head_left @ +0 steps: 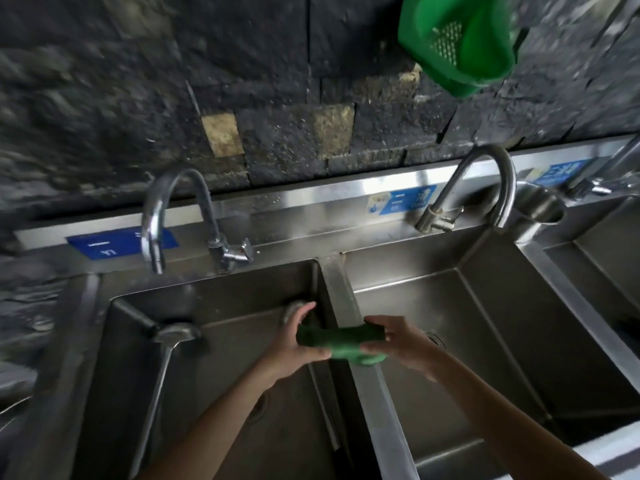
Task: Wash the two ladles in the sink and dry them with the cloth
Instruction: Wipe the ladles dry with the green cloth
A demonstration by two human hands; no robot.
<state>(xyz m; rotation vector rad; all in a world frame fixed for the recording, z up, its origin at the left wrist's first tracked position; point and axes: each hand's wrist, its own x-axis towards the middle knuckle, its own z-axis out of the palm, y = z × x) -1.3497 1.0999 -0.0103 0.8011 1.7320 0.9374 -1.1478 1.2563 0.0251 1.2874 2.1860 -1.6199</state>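
Against the dark, rough stone wall (138, 98), a long stainless-steel sink unit (294, 220) runs the width of the view, split into basins by a flat steel divider (341, 292). The left basin (225, 375) holds both ladles; the middle basin (467, 341) lies to its right, and only a corner of a third shows at the far right. Two curved chrome taps, the left tap (156, 216) and the right tap (498, 181), arch over the basins, and no water can be seen running. A green plastic strainer basket (457, 39) hangs high on the wall, out of the way of the work.

One long-handled steel ladle (175, 332) leans in the left basin, bowl up near the back wall and handle slanting down toward the near edge, probably parked there while the other is handled. The second steel ladle (292, 308) stands just beside the divider, its bowl peeking out behind the left hand (298, 348), whose fingers curl around the ladle's upper part and one end of the green cloth (341, 344). The right hand (398, 344) pinches the cloth's other end with curled fingers, stretching it across the divider. Held this way, the cloth looks ready to wrap or rub the ladle, so I judge this to be wiping of the second ladle; blur hides whether it is wet.
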